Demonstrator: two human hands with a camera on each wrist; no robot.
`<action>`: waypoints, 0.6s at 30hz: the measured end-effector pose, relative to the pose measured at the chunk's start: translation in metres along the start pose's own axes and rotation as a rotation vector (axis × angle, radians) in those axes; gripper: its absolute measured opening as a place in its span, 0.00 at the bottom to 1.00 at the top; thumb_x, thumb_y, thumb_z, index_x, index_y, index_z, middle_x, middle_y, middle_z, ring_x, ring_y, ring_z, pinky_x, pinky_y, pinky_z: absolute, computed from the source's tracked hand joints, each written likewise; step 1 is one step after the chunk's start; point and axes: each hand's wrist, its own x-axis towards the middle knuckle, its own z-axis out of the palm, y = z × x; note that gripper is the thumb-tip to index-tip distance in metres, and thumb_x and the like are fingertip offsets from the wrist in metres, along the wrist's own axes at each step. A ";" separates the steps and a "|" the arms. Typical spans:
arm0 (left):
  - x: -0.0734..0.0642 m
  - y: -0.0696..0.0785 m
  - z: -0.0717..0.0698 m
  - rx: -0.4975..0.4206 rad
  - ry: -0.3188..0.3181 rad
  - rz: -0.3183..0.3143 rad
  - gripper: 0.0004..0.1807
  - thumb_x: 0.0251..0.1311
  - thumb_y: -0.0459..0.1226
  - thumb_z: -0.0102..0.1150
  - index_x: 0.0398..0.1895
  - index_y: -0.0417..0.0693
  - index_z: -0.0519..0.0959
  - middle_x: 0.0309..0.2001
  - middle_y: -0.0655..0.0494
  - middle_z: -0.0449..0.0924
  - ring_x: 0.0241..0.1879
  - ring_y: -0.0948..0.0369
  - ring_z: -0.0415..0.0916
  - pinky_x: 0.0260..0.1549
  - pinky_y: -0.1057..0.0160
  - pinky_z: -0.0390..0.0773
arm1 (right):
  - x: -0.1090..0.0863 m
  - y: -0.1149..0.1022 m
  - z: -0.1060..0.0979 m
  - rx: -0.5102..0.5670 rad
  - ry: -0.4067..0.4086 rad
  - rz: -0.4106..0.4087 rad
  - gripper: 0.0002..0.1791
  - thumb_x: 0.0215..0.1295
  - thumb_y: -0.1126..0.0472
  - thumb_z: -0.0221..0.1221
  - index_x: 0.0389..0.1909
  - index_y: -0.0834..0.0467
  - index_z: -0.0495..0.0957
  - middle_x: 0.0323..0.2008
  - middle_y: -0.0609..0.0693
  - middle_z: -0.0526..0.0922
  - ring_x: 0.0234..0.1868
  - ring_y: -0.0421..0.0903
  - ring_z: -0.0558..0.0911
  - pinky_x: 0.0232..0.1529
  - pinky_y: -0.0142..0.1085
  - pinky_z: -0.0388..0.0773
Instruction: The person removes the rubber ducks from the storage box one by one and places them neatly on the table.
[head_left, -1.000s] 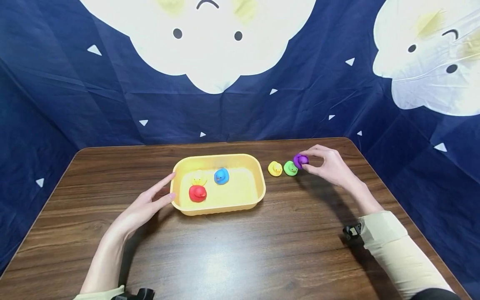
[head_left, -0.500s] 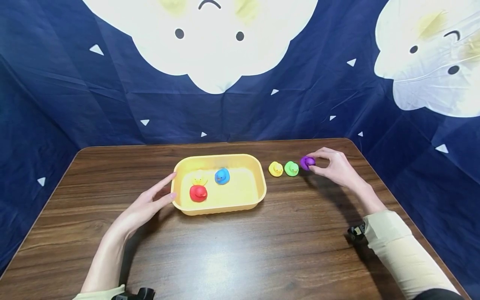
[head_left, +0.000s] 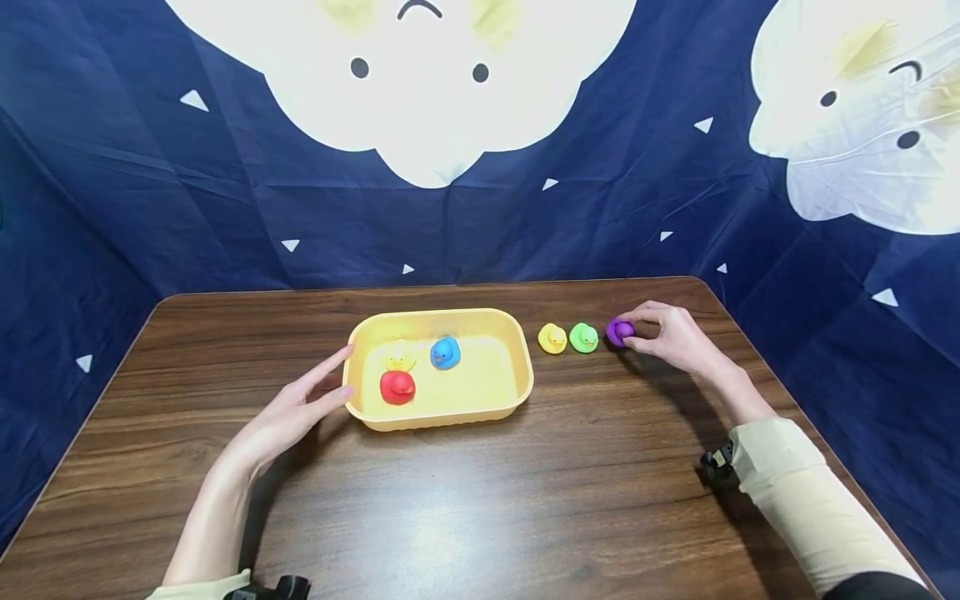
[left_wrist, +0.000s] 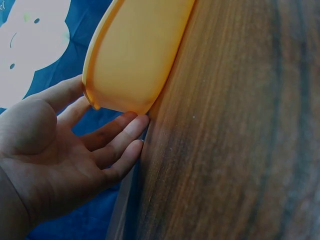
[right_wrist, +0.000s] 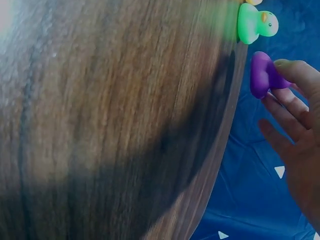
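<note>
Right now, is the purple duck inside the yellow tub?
No, the purple duck sits on the table, pinched by the right hand, outside the tub.

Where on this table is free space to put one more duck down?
The wide bare wood in front of the yellow tray, between both hands, is free. So is the strip behind the tray. Crowded: right of the tray, where the yellow duck, green duck and purple duck stand in line.

No legible text, label, brand, number or sign appears in any view. The blue backdrop [head_left: 225, 192] bears only printed cloud faces and small white triangles; the yellow tray [head_left: 517, 367], the toy ducks and the wooden table [head_left: 480, 500] are unmarked.
</note>
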 end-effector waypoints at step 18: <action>-0.001 0.001 0.000 -0.007 -0.004 0.008 0.39 0.76 0.51 0.53 0.84 0.65 0.49 0.75 0.36 0.64 0.73 0.42 0.62 0.68 0.36 0.62 | 0.001 0.006 0.008 0.010 -0.036 0.025 0.17 0.59 0.67 0.72 0.50 0.59 0.88 0.44 0.54 0.89 0.50 0.55 0.85 0.52 0.32 0.72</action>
